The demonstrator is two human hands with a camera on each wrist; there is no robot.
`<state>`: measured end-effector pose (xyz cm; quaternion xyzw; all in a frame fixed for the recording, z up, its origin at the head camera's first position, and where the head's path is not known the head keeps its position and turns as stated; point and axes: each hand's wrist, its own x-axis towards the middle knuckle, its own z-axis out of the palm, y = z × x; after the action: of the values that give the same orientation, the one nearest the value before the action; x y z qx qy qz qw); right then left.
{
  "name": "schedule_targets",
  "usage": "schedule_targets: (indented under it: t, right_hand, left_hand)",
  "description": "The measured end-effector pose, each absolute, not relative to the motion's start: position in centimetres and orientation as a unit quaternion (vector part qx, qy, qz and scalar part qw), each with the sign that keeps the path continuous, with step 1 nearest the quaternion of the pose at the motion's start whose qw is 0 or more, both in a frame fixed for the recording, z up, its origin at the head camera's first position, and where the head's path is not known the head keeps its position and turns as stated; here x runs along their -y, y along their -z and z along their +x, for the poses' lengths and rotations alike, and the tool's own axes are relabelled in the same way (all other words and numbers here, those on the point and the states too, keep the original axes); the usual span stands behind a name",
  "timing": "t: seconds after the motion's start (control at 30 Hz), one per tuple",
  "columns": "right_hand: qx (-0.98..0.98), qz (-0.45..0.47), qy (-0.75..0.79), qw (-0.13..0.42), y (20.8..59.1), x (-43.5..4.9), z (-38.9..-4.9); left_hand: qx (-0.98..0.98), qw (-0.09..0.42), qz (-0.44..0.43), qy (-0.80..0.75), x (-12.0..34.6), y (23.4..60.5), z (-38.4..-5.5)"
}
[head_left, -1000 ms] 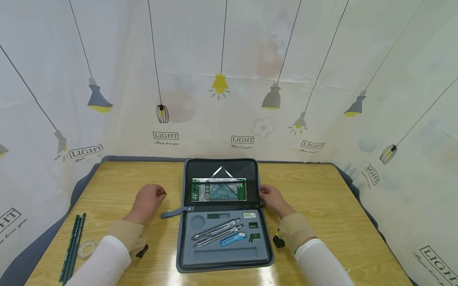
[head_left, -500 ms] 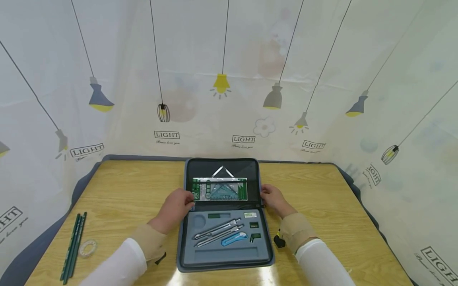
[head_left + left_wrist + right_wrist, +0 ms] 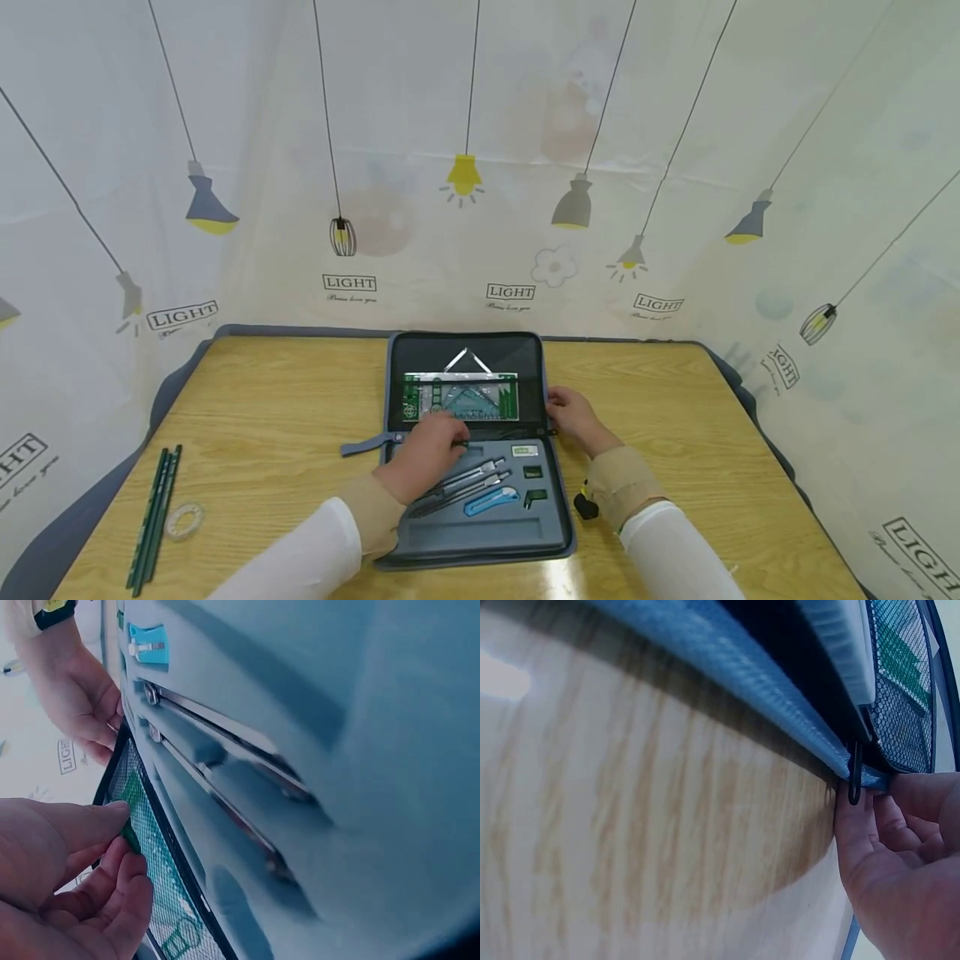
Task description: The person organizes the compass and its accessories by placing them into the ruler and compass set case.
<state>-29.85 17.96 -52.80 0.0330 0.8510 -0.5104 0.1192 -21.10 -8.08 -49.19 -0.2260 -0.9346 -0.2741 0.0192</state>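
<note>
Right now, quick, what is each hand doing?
Left hand: pinching a small dark green piece over the grey zip-up tool case.
Right hand: gripping that case's right edge.

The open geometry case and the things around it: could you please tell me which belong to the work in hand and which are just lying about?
In hand:
left hand pinching a small green piece at the mesh pocket
right hand holding the geometry case edge

Lying about:
green pencils
tape roll
compasses and blue cutter in the tray
</note>
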Motion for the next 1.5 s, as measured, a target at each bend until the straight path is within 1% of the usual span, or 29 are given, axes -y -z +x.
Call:
schedule_targets:
  t: [0.2,0.47,0.7,0.97,1.13,1.27,1.37,1.5]
  right_hand:
    - [-0.851,0.032,0.510,0.121,52.8,-17.9,-29.9]
    - [-0.851,0.029,0.511,0.121,52.7,-17.9,-29.9]
    - [-0.850,0.029,0.513,0.117,52.9,-17.9,-29.9]
    - [-0.845,0.033,0.520,0.119,52.9,-17.8,-29.9]
    - [-0.844,0.036,0.522,0.120,52.9,-17.9,-29.8]
    - [-0.844,0.035,0.522,0.123,52.8,-17.9,-29.7]
    - [-0.844,0.033,0.520,0.126,52.7,-17.8,-29.6]
    - [-0.845,0.035,0.519,0.126,52.6,-17.8,-29.6]
  left_hand:
    - [0.938,-0.005,-0.232,0.259,6.7,49.0,-21.5]
    - [0.947,-0.027,-0.226,0.228,5.7,49.9,-22.0]
    - [0.946,-0.015,-0.233,0.225,5.3,50.2,-22.0]
    - [0.953,-0.054,-0.209,0.211,5.1,49.8,-21.9]
    - [0.958,-0.053,-0.212,0.188,5.0,49.7,-21.6]
    - [0.961,-0.034,-0.232,0.145,4.9,49.6,-21.3]
    - [0.962,-0.030,-0.241,0.122,4.9,49.6,-21.0]
    - [0.963,-0.042,-0.241,0.115,4.9,49.5,-20.7]
